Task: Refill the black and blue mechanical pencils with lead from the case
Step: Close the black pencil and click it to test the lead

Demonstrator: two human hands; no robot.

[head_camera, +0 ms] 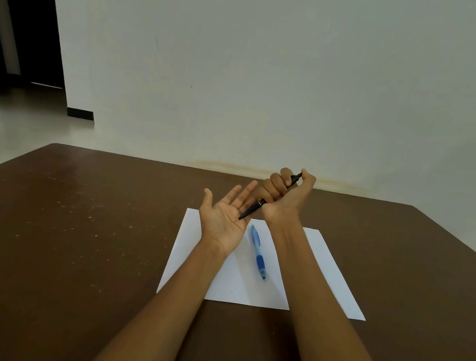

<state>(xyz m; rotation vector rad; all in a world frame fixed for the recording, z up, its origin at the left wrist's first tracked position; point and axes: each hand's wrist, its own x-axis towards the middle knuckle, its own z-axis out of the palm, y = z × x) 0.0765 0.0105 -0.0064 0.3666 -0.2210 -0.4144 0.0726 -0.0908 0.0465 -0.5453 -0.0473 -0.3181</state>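
Your right hand (285, 194) was wrapped in a fist around the black pencil (261, 203), thumb at its top end, holding it slanted with the tip down against the palm of your left hand (224, 215). That left hand lay palm up, fingers straight and spread, gripping nothing. The blue pencil (258, 252) lay on the white paper (324, 272) between your forearms, just below both hands, on the brown table (70, 233).
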